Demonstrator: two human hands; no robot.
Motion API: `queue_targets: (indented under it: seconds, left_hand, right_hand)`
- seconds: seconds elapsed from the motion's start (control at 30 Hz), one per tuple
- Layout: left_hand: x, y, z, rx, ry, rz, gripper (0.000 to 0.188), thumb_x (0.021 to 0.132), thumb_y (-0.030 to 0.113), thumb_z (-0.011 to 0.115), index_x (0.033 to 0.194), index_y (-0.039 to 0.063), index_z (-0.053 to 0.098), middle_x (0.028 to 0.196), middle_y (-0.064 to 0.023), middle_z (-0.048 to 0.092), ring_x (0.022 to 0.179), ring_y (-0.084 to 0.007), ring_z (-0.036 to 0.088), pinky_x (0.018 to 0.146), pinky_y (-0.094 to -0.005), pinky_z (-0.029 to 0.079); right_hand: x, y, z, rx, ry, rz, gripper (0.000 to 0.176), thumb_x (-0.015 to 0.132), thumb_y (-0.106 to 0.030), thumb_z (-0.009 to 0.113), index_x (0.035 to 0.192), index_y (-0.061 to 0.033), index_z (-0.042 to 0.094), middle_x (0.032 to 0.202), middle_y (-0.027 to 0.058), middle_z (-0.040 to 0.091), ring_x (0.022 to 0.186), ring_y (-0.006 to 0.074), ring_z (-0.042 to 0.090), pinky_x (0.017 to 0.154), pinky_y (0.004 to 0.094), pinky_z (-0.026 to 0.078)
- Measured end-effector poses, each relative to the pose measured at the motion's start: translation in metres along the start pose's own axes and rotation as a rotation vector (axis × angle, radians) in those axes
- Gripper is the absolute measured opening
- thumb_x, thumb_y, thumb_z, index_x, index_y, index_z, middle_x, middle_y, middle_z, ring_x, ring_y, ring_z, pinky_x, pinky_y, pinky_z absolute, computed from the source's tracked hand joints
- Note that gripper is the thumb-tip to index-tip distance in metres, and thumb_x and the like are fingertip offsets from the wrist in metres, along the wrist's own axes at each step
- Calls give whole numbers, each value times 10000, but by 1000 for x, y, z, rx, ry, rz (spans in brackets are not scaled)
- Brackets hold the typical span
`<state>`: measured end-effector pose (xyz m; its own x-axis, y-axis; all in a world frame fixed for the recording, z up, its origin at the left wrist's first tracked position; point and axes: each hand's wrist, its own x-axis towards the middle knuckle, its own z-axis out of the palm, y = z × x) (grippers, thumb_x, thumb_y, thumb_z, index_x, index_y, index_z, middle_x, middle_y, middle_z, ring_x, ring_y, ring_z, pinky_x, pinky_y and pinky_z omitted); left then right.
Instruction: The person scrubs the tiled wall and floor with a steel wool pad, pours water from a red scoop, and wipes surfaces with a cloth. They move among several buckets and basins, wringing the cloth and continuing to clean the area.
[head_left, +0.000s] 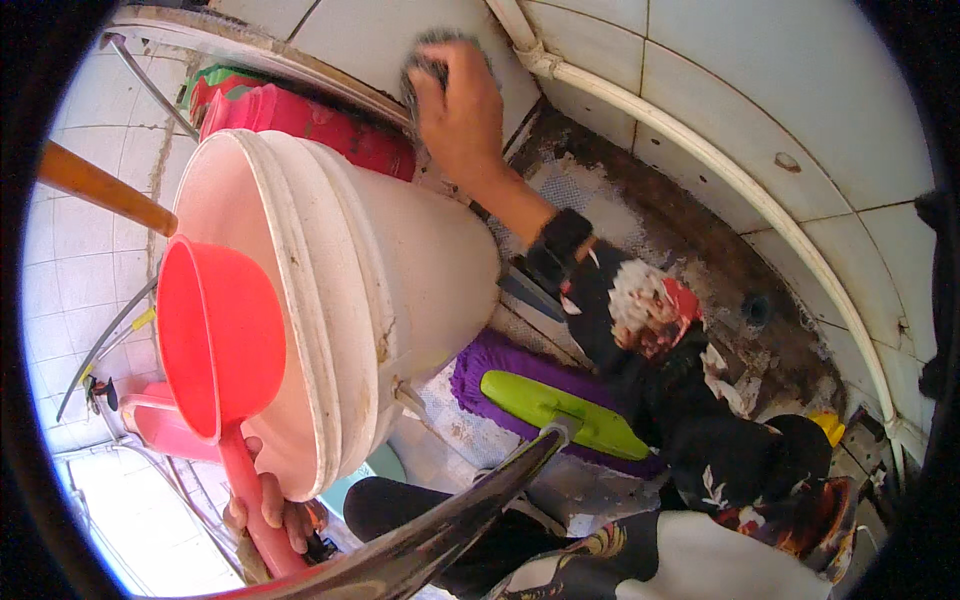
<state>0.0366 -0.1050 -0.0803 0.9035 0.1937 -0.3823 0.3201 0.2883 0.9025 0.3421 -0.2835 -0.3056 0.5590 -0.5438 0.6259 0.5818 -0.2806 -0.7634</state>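
In my right hand (461, 112), at the upper middle, is a dark scouring pad (411, 79), pressed to a pale tile surface (367, 52). The pad and fingertips are blurred. A black band circles that wrist, below which a dark patterned sleeve begins. My left hand (274, 506), at the lower left, grips the handle of a red plastic dipper (240, 337). The dipper's bowl faces left and overlaps the mouth of a large white plastic bucket (427, 247). No contents show in the visible part of the bowl.
A mop with a purple pad (480, 375) and green head (517, 394) lies below the bucket; its metal pole (480, 502) crosses the foreground. Pink plastic containers (300, 120) stand behind the bucket. A wooden handle (109, 187) juts in from the left. A white pipe (712, 150) follows the tiled wall.
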Motion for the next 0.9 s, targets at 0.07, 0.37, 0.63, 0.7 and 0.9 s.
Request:
queue_targets:
  seconds: [0.07, 0.37, 0.63, 0.7, 0.9]
  left_hand:
    - [2, -3, 6, 26, 38, 54, 508, 856, 332, 455, 1209, 7, 287, 608, -59, 465, 420, -183, 504, 485, -312, 477]
    - [14, 0, 17, 39, 33, 106, 472, 855, 330, 456, 1170, 11, 308, 623, -49, 462, 434, -172, 481, 482, -297, 453]
    - [7, -7, 19, 48, 46, 109, 441, 855, 328, 457, 1134, 14, 326, 636, -40, 459, 446, -161, 461, 479, -284, 432]
    - [5, -8, 21, 53, 42, 116, 433, 855, 328, 457, 1126, 15, 330, 640, -37, 458, 449, -159, 455, 479, -281, 426]
    - [3, -7, 20, 66, 52, 94, 411, 854, 327, 458, 1099, 17, 344, 650, -31, 457, 458, -151, 440, 477, -271, 410]
  right_hand:
    - [-2, 5, 8, -30, 50, -14, 224, 750, -104, 560, 944, -19, 486, 947, 155, 532, 873, 312, 520, 741, 373, 417]
    - [-14, -4, -17, -20, -138, 172, 348, 712, -74, 555, 1043, -37, 455, 964, 160, 506, 915, 323, 491, 811, 376, 392]
    - [-11, -19, -38, -134, -74, 382, 418, 688, -81, 558, 1090, -24, 457, 1037, 185, 511, 964, 341, 493, 834, 375, 396]
    - [-16, -17, -41, -190, -257, 667, 425, 692, -85, 553, 1100, -20, 455, 1037, 186, 523, 964, 343, 501, 835, 368, 399]
    - [-11, -19, -13, 61, -88, 133, 291, 668, -45, 568, 957, -31, 539, 901, 152, 548, 860, 328, 528, 747, 364, 429]
